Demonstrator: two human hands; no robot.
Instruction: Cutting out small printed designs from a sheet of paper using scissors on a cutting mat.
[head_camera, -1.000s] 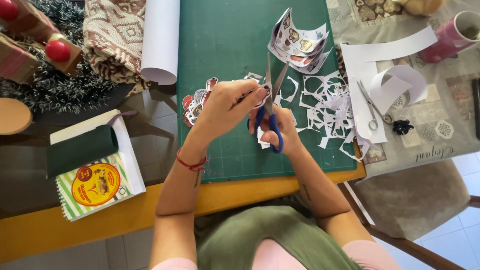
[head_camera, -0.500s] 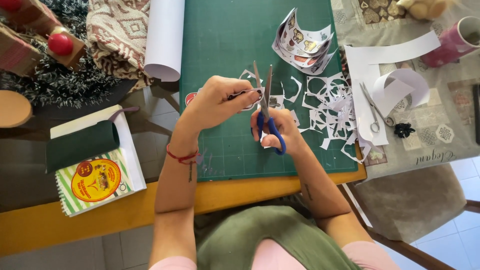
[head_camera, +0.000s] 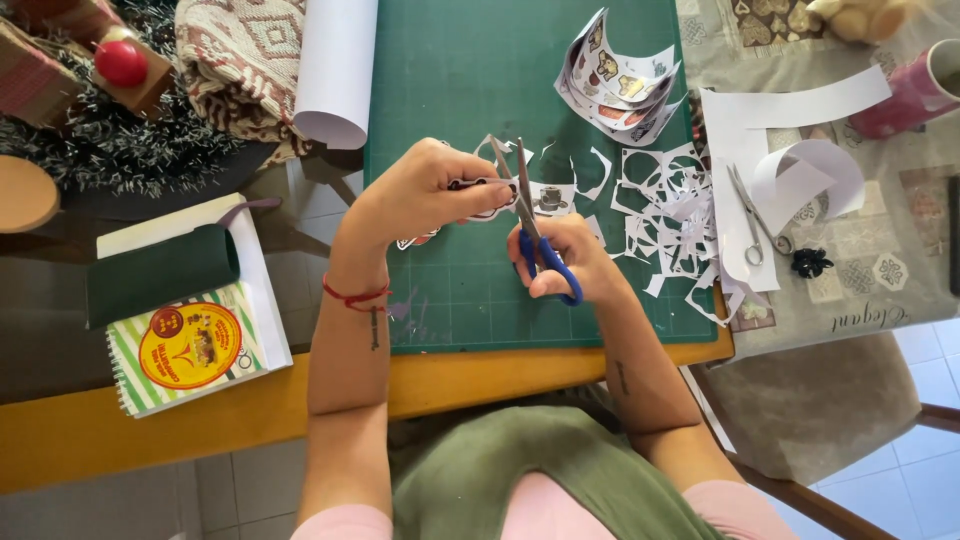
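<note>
Head view, only cam: cutting step judged in progress — a printed paper piece (head_camera: 470, 186) is being trimmed w/ blue-handled scissors (head_camera: 535, 235) over the green cutting mat (head_camera: 450, 70). Right hand (head_camera: 565, 262) is closed through the blue loops, thumb and fingers threaded, blades pointed up and away from the body and seen slightly parted at the paper edge; exact blade gap can't be told. Left hand (head_camera: 420, 195) is curled shut on the paper piece, pinched between thumb and fingertips, held just above the mat and presented to the blades; wrist bent inward, forearm raised from the table edge, red thread bracelet (head_camera: 355, 295) at the wrist. Both elbows kept close to the body, forearms converging at mat centre. Next move, as judged: paper to be rotated by left fingers while blades are closed along the print outline; fingertips sit close to the blades, so short snips are called for. Around: white offcuts (head_camera: 665, 200) lie scattered right of the hands, curled printed sheet (head_camera: 615, 80) at mat top, small metal scissors (head_camera: 755, 215) on white paper to the right, paper roll (head_camera: 335, 70) upper left, spiral notebook (head_camera: 190, 340) well apart on the left.
</note>
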